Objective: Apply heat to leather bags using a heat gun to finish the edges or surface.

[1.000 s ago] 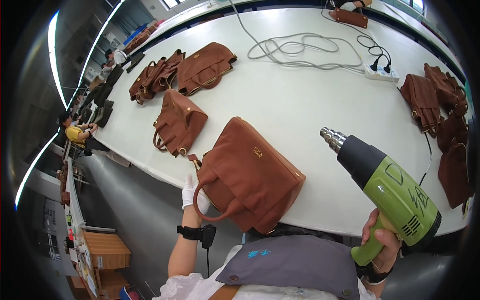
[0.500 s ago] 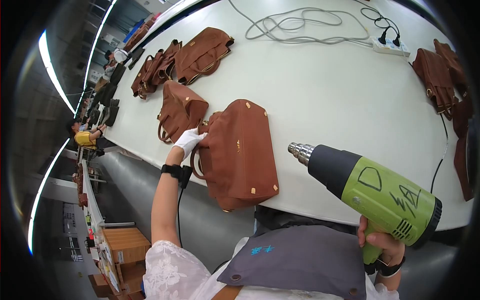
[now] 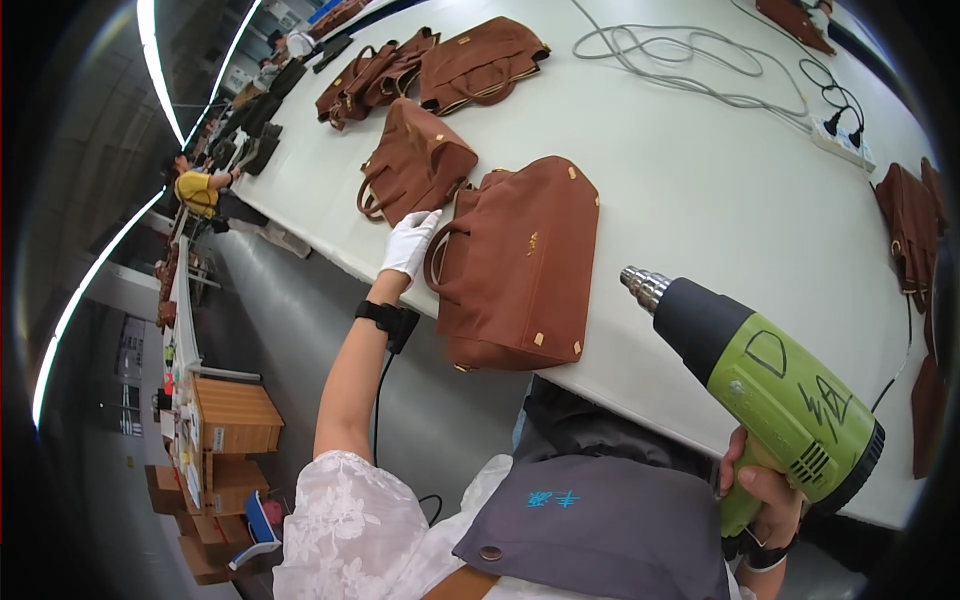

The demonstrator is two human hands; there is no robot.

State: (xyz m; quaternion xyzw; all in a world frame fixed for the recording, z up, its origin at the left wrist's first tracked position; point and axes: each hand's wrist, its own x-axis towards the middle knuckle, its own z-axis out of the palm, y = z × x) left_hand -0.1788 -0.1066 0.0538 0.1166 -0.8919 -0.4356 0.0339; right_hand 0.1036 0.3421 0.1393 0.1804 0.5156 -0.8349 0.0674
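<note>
A green and black heat gun [image 3: 780,375] with a stepped metal nozzle is in my right hand [image 3: 765,495], its grip wrapped by the bare fingers. The nozzle points left and up, apart from the bags. A brown leather handbag [image 3: 535,270] lies on its side at the table's near edge, its base with small gold-coloured tabs turned right. My left hand [image 3: 408,245], in a white glove, is beside this bag's handle [image 3: 440,262], fingers bent together. Its fingertips reach the gap toward a second brown handbag [image 3: 420,160]; what they grip, if anything, is hidden.
More brown bags [image 3: 480,65] lie farther back on the white table [image 3: 690,180], others [image 3: 908,225] at the right edge. A grey cable [image 3: 690,95] coils near a white power strip [image 3: 843,140]. Across the aisle a person in yellow [image 3: 197,193] stands near wooden cabinets [image 3: 237,412].
The view has shifted, so the table things appear farther right. My left hand has drawn back from the near bag's top beside its handle. The right hand still holds the heat gun.
</note>
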